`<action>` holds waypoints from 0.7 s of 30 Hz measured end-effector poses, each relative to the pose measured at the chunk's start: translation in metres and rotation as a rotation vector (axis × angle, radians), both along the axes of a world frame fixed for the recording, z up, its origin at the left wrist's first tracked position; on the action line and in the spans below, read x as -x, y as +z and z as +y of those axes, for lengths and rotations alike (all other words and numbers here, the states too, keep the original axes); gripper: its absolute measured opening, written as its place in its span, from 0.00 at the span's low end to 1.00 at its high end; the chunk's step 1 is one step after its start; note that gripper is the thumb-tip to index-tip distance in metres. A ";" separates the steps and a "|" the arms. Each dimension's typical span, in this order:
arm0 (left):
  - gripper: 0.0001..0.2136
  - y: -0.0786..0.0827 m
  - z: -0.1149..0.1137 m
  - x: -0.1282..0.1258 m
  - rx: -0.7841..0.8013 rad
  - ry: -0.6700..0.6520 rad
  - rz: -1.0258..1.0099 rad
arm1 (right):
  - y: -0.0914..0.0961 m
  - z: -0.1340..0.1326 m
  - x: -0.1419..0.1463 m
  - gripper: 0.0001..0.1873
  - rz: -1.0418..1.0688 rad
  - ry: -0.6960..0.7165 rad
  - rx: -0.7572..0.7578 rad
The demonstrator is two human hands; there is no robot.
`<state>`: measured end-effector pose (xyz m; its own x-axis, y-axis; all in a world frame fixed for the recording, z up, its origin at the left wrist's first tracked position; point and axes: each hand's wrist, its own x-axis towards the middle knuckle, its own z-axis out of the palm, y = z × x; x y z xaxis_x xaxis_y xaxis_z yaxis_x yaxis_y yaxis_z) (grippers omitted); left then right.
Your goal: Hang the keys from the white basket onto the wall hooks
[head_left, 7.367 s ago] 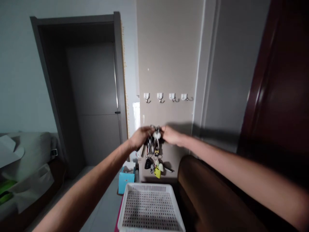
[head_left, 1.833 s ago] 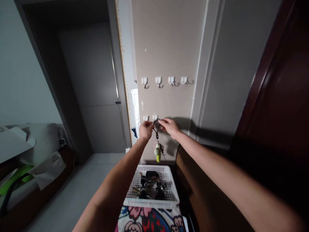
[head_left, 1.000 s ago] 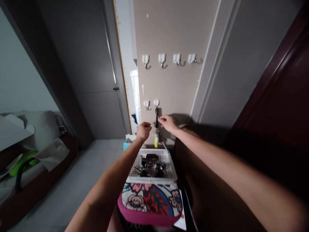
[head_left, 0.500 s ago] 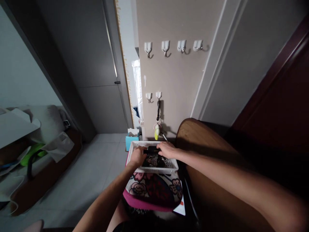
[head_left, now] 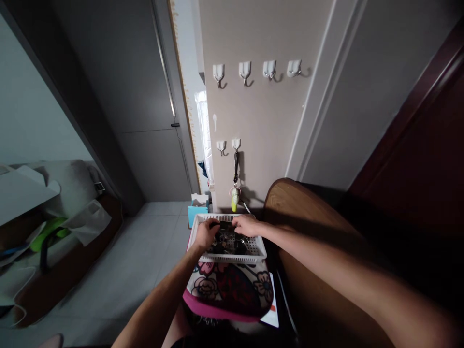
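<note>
A white plastic basket (head_left: 232,258) with slotted sides rests on a flower-patterned, pink-edged cushion (head_left: 217,282). Both hands reach into it. My left hand (head_left: 206,234) has its fingers curled at the left end of a small black oblong object (head_left: 226,225). At its right end, the fingertips of my right hand (head_left: 246,225) pinch it. What the object is cannot be made out. Below it in the basket lie several dark and shiny small things, which look like keys (head_left: 241,240); the hands partly hide them.
White hooks (head_left: 244,72) line the wall ahead in two rows. From a lower one hangs a black strap (head_left: 236,166) with a yellow-green charm (head_left: 234,200). A blue box (head_left: 197,215) stands behind the basket at left, and a wooden panel (head_left: 290,208) rises at right.
My right hand has shifted slightly left and the black object has moved a little with the hands. The whole view has also drifted slightly.
</note>
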<state>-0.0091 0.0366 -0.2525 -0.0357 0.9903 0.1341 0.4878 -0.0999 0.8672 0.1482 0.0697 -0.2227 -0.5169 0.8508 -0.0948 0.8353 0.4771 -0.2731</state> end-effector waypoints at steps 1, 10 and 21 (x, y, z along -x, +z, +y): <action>0.08 0.002 -0.001 0.000 -0.009 -0.001 -0.075 | 0.001 0.000 0.001 0.12 0.044 0.002 0.026; 0.09 0.049 0.010 -0.005 -0.102 0.007 -0.527 | 0.019 0.004 0.012 0.11 0.450 0.011 0.055; 0.12 0.090 0.020 -0.013 -0.174 -0.043 -0.596 | 0.043 -0.002 0.025 0.09 0.780 -0.036 0.026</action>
